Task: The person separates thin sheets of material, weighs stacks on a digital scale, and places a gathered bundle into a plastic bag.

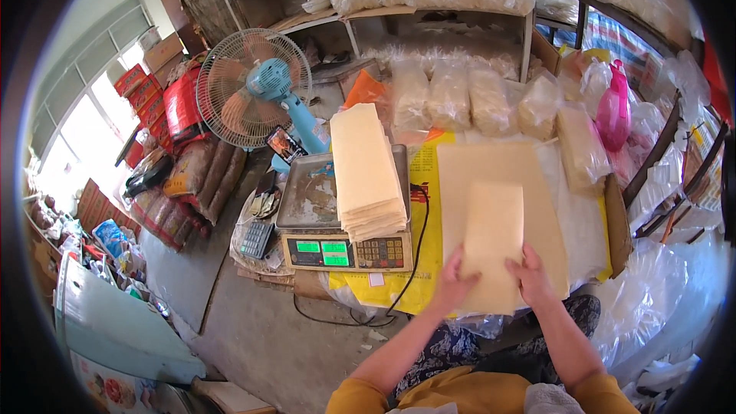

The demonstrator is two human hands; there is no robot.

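Note:
My left hand [456, 282] and my right hand [530, 277] grip the two long sides of a folded beige sheet [493, 236] near its lower end. The folded piece is a long, narrow rectangle. Beneath it a larger flat beige sheet [489, 164] of the same colour lies spread on the table. To the left, a tall stack of folded beige sheets [366, 167] rests on the worn metal pan [305, 195] of a digital scale [348, 252], overhanging its front edge. The scale's green displays are lit. Whether the sheets are paper or food cannot be told.
Filled clear plastic bags [451, 98] line the table's back. At right stand a pink spray bottle [614, 106] and a cardboard edge [618, 230]. A black cable [424, 224] runs beside the scale. Left are a calculator [257, 240], a phone [286, 145] and a blue fan [270, 80].

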